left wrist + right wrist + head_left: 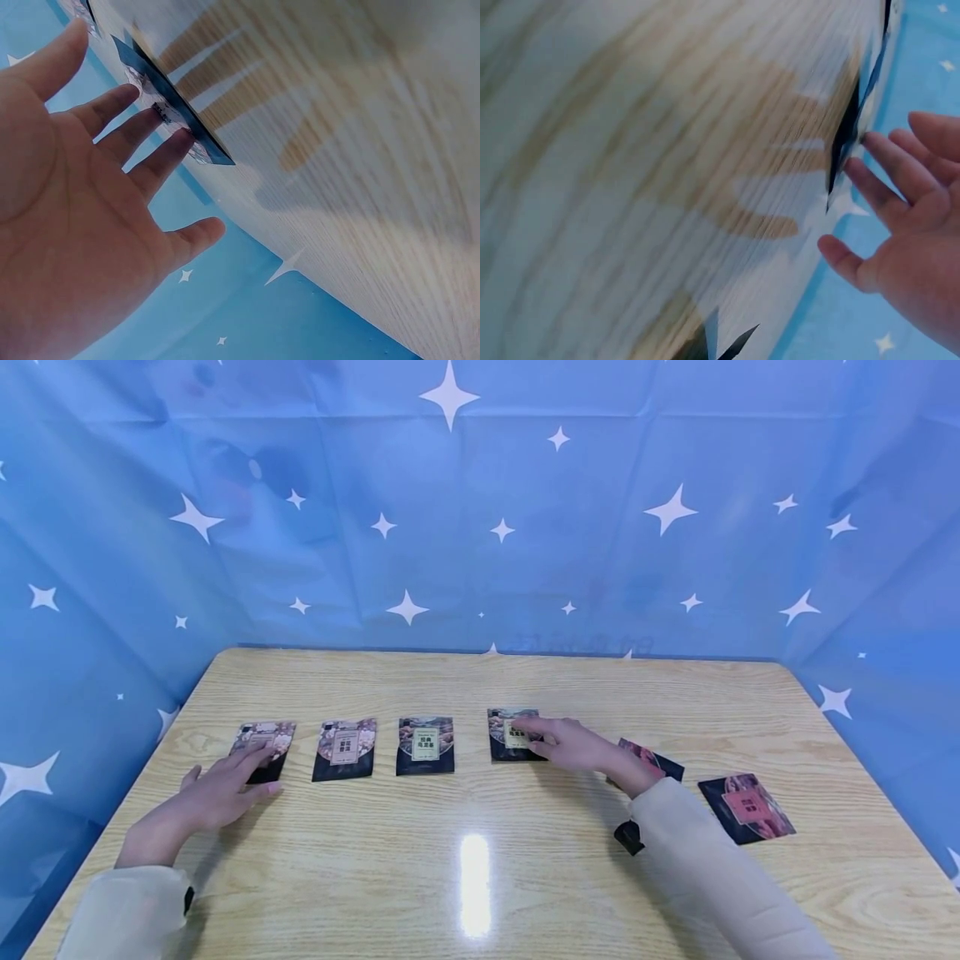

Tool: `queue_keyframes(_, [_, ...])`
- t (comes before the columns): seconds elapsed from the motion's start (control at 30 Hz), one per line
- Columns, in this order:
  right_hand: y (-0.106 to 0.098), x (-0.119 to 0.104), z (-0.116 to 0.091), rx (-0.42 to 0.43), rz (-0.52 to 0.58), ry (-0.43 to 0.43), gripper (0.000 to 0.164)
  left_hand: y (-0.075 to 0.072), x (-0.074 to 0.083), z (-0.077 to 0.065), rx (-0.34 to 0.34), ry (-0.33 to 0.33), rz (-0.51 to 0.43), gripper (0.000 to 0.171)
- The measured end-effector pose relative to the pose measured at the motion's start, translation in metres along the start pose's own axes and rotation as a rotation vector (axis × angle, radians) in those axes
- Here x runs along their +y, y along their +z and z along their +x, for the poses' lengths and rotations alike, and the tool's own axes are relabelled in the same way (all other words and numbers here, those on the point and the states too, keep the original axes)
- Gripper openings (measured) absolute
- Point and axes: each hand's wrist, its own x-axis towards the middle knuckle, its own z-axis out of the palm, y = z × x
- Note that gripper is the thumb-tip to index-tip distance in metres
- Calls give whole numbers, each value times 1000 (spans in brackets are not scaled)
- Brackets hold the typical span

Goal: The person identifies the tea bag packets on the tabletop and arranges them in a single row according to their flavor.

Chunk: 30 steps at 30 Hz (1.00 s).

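Note:
Flat packets with dark lower halves and printed labels lie in a row on the wooden table (420, 843). My left hand (219, 795) reaches over the leftmost pink-labelled packet (282, 735), fingers spread and extended. In the left wrist view, its fingertips rest against the printed face of that packet (174, 112). To its right lies a second pink-labelled packet (345, 752). My right hand (568, 745) has its fingertips on a green-labelled packet (499, 750), partly covering it; the right wrist view shows the fingers loosely extended. Another green-labelled packet (425, 746) lies between the hands.
A red packet (666, 767), partly hidden by my right forearm, lies at an angle. Farther right is a red-labelled packet (748, 808), also turned. A small black object (628, 837) shows beside the right sleeve. A blue star-patterned cloth (480, 527) hangs behind the table.

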Motion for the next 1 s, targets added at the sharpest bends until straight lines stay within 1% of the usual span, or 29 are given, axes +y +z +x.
queue_keyframes(0.23, [7, -5, 4, -13, -8, -54, 43, 0, 0, 0, 11, 0, 12, 74])
queue_keyframes(0.37, [10, -8, 5, -8, -5, -41, 43, 1, 0, 0, 13, 1, 11, 74])
queue_keyframes(0.5, [7, -8, -1, 5, 37, -26, 45, 0, 0, -1, 15, 3, 15, 73])
queue_keyframes(0.63, [-4, -6, -13, 38, 75, -40, 45, 1, 0, 0, 12, 1, 16, 74])
queue_keyframes(0.73, [-14, -4, -25, 67, 94, -13, 45, 2, -1, 1, 9, -1, 11, 75])
queue_keyframes(0.87, [-27, 1, -45, 121, 84, 18, 43, 3, -2, 0, 9, 4, 4, 74])
queue_keyframes(1.0, [-40, 6, -67, 155, 54, -6, 43, 2, -2, 0, 7, 3, 2, 74])
